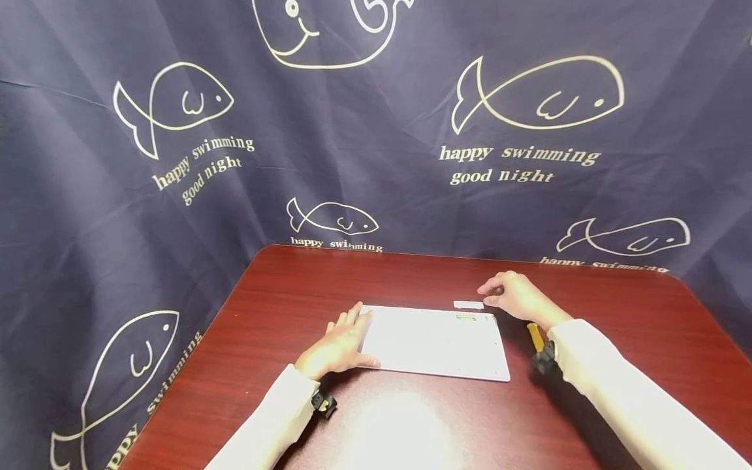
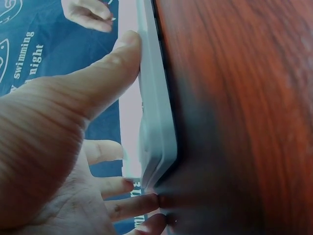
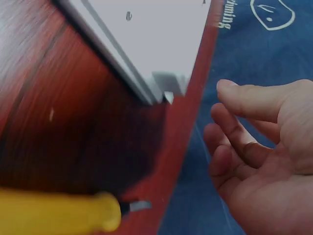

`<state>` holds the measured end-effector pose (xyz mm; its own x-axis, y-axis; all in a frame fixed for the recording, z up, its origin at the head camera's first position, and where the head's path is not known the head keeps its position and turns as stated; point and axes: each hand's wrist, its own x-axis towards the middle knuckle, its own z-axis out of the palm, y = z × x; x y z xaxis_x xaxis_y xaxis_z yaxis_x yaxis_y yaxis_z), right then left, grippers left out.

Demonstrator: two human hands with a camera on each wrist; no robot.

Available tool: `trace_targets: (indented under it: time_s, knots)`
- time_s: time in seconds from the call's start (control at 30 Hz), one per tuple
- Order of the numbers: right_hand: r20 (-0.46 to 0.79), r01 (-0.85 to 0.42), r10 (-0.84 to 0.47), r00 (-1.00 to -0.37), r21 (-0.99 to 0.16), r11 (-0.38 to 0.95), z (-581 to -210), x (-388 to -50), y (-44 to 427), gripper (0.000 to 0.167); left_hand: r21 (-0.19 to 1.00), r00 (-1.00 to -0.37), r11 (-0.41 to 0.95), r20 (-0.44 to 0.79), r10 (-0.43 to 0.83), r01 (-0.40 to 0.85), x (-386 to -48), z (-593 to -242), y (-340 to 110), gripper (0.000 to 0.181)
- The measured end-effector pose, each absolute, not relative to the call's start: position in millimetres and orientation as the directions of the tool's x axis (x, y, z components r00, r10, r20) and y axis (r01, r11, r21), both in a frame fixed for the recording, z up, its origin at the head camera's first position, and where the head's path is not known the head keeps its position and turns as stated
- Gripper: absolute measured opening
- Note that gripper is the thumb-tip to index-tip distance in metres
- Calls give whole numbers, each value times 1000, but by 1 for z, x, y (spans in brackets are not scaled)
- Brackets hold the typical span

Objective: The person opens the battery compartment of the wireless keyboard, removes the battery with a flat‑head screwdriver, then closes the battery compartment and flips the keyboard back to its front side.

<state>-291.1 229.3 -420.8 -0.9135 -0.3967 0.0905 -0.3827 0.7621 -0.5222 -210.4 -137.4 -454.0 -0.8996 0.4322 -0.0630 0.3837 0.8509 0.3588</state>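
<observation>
On my head feed, the white panel lies flat on the red-brown table. I have the left hand at its left end, fingers spread over the edge and thumb at the near corner. The right hand hangs past the far right corner, fingers loosely bent, thumb tip just beside a small white strip; whether they touch, I cannot tell. The strip lies just beyond the far edge, near a slot with green in it. A yellow tool sits right of the panel, partly behind the wrist.

My left wrist feed shows the thumb straight along the panel's pale side, the other fingers apart near its end. The right hand appears small at the top.

My right wrist feed is blurred: I see the hand's thumb and fingers apart, gripping nothing, with the panel's corner near and the tool's metal tip at lower left.
</observation>
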Motion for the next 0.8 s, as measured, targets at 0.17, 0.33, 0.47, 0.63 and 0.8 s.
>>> trace_targets:
  time_s: [0.17,0.33,0.47,0.63,0.8]
  knots:
    - [50,-355,-383,-922,-499,790,-410,-279,244,22,360,-900,853,-71,430,379,-210,-454,-141,98]
    - [28,-349,-383,-923,-477,807,-409,-260,260,17,365,-900,850,-68,430,379,-209,-455,-141,98]
    - [20,-341,-369,-929,-434,834,-416,-241,272,16,365,-899,849,-69,433,381,-209,-455,-139,98]
    - [-21,-264,-297,-955,-399,878,-427,-220,284,31,356,-895,848,-63,442,393,-209,-455,-138,98]
    - [-23,-208,-238,-971,-409,888,-437,-210,289,35,347,-894,849,-60,445,399,-210,-454,-138,98]
